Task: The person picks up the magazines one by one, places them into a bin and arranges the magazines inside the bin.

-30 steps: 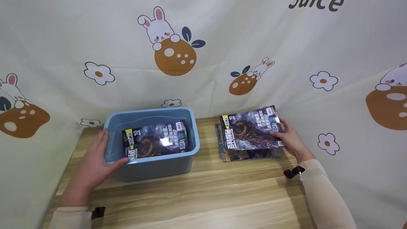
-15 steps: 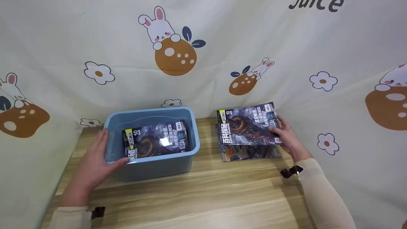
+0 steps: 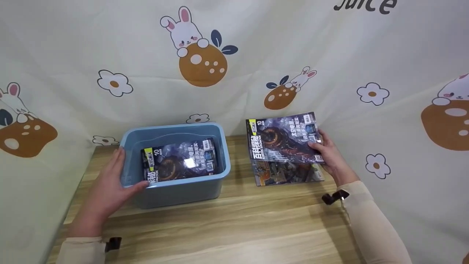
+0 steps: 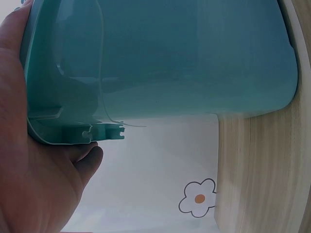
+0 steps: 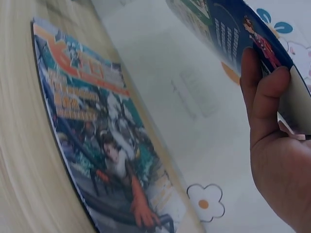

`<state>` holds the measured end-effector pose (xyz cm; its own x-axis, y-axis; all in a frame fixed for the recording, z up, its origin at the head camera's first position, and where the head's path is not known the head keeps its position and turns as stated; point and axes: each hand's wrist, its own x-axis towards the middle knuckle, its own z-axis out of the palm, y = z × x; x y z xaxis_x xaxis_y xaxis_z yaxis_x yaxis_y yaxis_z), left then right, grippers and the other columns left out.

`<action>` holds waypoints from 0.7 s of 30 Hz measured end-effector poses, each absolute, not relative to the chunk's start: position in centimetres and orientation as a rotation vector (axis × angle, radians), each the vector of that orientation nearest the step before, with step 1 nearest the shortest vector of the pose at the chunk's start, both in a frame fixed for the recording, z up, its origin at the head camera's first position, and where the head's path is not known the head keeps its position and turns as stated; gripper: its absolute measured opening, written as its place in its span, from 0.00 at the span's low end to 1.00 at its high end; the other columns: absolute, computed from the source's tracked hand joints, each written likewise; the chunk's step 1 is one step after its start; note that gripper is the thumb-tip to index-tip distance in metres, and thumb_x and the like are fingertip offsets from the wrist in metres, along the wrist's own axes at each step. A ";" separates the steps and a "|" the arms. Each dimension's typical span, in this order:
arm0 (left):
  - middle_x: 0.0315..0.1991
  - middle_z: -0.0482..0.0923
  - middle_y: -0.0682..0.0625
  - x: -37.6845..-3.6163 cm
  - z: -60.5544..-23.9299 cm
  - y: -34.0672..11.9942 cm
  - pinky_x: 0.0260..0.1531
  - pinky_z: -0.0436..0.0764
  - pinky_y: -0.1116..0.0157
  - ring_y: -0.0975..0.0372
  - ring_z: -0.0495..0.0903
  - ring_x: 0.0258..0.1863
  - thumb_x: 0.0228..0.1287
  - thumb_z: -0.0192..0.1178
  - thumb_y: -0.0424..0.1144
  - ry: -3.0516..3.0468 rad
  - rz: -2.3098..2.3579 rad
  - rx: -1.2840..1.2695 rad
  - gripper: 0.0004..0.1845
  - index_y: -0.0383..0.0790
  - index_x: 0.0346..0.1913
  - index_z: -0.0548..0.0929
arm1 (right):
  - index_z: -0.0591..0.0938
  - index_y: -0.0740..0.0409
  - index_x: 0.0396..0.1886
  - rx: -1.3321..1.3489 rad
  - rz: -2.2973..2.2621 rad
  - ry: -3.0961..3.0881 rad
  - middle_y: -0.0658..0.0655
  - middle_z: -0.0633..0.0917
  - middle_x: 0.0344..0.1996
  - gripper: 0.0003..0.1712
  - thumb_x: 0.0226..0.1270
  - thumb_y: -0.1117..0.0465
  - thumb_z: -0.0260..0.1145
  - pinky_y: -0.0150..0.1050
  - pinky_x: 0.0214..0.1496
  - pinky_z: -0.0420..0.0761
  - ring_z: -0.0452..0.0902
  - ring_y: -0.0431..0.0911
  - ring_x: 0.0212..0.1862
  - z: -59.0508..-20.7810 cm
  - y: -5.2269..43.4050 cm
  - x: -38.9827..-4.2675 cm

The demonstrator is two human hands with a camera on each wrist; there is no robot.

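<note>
My left hand grips the corner of a blue plastic bin, thumb on the front rim and fingers along the left side. In the left wrist view the fingers wrap around the bin's rim. Inside the bin lies a dark magazine with a yellow label. My right hand pinches the right edge of a matching magazine, thumb on its cover and fingers beneath. In the right wrist view its back is raised above another magazine, which lies flat on the table and is partly covered in the head view.
The wooden table carries the bin on the left and the flat magazine on the right. A pale curtain printed with rabbits, oranges and flowers stands close behind and at both sides.
The right hand has lifted its magazine up and slightly left, uncovering more of the magazine below. The left hand and the bin stay in place.
</note>
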<state>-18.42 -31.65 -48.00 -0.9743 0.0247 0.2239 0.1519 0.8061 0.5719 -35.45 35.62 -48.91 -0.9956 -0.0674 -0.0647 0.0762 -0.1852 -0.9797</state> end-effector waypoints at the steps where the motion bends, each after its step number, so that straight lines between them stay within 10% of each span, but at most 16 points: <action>1: 0.90 0.37 0.31 -18.4 -48.0 -31.6 0.72 0.56 0.19 0.28 0.44 0.86 0.65 0.76 0.67 -2.789 -0.908 -0.137 0.71 0.36 0.91 0.41 | 0.49 0.48 0.92 0.014 -2.343 1.944 0.52 0.83 0.53 0.48 0.84 0.72 0.60 0.33 0.41 0.91 0.89 0.42 0.42 -48.7 35.5 -35.4; 21: 0.90 0.38 0.30 -18.4 -48.0 -31.6 0.73 0.55 0.20 0.30 0.44 0.87 0.64 0.74 0.69 -2.804 -0.900 -0.126 0.71 0.34 0.91 0.41 | 0.48 0.45 0.93 0.037 -2.320 1.966 0.56 0.74 0.64 0.50 0.84 0.70 0.61 0.33 0.45 0.90 0.86 0.42 0.45 -46.1 32.8 -34.6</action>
<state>-18.37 -31.58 -48.04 -0.9776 0.0218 0.2093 0.1396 0.8115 0.5675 -34.62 32.77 -46.06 -0.9946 -0.0610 -0.0834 0.0922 -0.1613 -0.9826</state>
